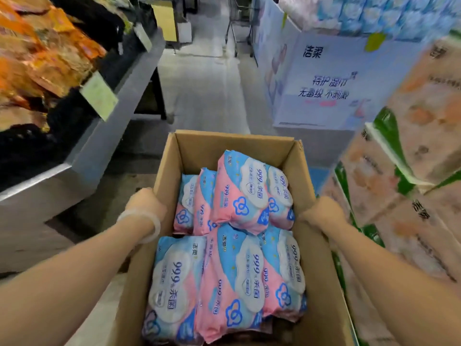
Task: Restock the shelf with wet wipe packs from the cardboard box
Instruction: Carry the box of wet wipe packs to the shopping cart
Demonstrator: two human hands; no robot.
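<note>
Step in hand: carrying, by my reading. The cardboard box (234, 146) is held out in front of the person, open top up, in a shop aisle; no pack has left it yet.
Left hand (144, 203): gripping the box's left wall, fingers curled over or round the edge; a pale bangle (147, 221) sits on the wrist.
Right hand (321, 211): holding the right wall at about the same level; its fingers are hidden behind the cardboard.
Wet wipe packs (239, 196): inside the box, pink and blue, crowded in two rough rows, one lying tilted on top of the far row.
Box axis: long side runs away from the person, down the aisle.
Pack axis: mostly along the same line, printed faces up.
Shelf: I cannot tell which one is meant; stacked tissue packs (404, 151) stand at right, a snack display (45, 61) at left.
Next move: probably set the box down near the right shelf, freeing a hand to lift packs out.
</note>
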